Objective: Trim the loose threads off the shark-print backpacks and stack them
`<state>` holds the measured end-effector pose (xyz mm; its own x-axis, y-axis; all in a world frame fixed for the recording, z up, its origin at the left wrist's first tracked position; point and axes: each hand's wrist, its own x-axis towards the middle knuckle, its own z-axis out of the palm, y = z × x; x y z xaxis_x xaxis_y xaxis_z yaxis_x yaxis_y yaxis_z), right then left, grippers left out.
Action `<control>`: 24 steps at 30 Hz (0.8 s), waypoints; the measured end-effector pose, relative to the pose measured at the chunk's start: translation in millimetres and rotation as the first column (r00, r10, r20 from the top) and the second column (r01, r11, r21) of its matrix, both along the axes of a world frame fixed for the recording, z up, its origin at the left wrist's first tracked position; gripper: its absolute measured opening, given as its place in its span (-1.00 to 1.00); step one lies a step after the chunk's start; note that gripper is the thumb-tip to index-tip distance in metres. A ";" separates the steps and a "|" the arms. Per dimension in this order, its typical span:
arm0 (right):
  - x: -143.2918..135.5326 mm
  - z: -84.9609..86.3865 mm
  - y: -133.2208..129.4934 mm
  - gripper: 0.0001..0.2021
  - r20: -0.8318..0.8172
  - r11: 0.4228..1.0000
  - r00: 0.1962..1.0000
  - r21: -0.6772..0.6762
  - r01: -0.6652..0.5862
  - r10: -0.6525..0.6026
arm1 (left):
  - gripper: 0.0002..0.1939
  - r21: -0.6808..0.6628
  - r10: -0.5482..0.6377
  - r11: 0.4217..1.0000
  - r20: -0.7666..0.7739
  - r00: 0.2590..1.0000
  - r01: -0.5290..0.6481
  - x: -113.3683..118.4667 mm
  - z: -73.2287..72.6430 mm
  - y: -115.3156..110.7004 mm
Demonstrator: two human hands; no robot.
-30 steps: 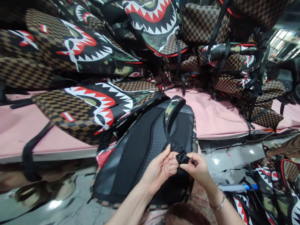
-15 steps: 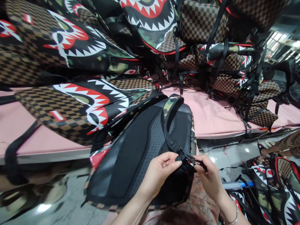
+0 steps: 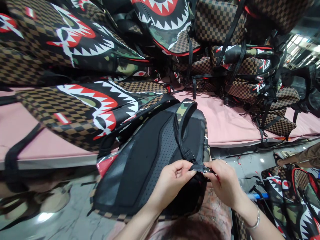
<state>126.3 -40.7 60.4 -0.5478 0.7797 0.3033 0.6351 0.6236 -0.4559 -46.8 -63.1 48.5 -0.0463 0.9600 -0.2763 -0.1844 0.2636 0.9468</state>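
A backpack (image 3: 135,160) with a black padded back panel lies back side up before me, partly on the table's edge. Its camouflage-lined shoulder strap (image 3: 183,123) arches over the panel. Near the backpack's right edge, my left hand (image 3: 175,176) pinches a short black webbing strap (image 3: 197,167) between thumb and fingers. My right hand (image 3: 223,178) is closed on the other end of that strap, where a small dark shiny piece shows at the fingertips. Whether that piece is a buckle or something else, I cannot tell. Between both hands the strap is held taut.
Another shark-print checkered backpack (image 3: 82,113) lies on the pink-covered table (image 3: 225,123), touching mine. Piled backpacks (image 3: 82,36) stand behind it, with several more checkered bags (image 3: 243,90) to the right. On the floor at right are further backpacks (image 3: 287,196) and a person's leg (image 3: 300,155).
The strap between my hands has been flattened and drawn straight. My right hand has turned and its fingers have closed nearer the strap; the left hand has hardly moved.
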 end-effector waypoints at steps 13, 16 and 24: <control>-5.3 -27.8 9.8 -0.85 -0.414 0.914 0.862 -0.385 0.127 -0.294 | -0.71 -0.065 -0.109 0.989 0.271 0.956 0.131 -11.4 -8.5 8.1; -15.6 -27.9 4.3 -0.80 -0.434 0.927 0.857 -0.356 0.119 -0.277 | -0.74 -0.077 -0.087 0.991 0.256 0.963 0.110 -10.0 -10.7 9.0; -41.6 -33.2 6.3 -0.90 -0.332 0.969 0.912 -0.146 0.200 -0.239 | -0.61 -0.116 0.140 0.987 0.289 0.947 -0.111 3.3 -20.1 11.1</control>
<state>84.6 -34.4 27.2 -0.2356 0.9063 0.3508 0.5417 0.4222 -0.7269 -43.5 -52.1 28.4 -0.0668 0.9197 -0.3870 -0.4889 0.3079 0.8162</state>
